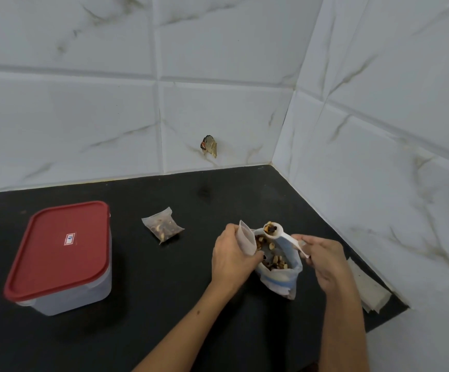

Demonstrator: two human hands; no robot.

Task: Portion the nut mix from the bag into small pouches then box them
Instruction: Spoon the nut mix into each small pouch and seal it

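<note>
I have the left hand pinching an empty small pouch upright by its edge, mouth up, right against the open bag of nut mix, so any spill falls back into the bag. My right hand has its grip closed on the handle of a white spoon, whose loaded bowl is level above the bag's mouth, just beside the pouch opening. I judge this to be mid-scoop, with the tip into the pouch next.

One filled pouch lies flat toward the far edge of the tabletop, out of the way. The box sits near the left edge with its red lid on, so boxing has not begun. Spare flat pouches wait along the right edge, within reach of the right hand.
</note>
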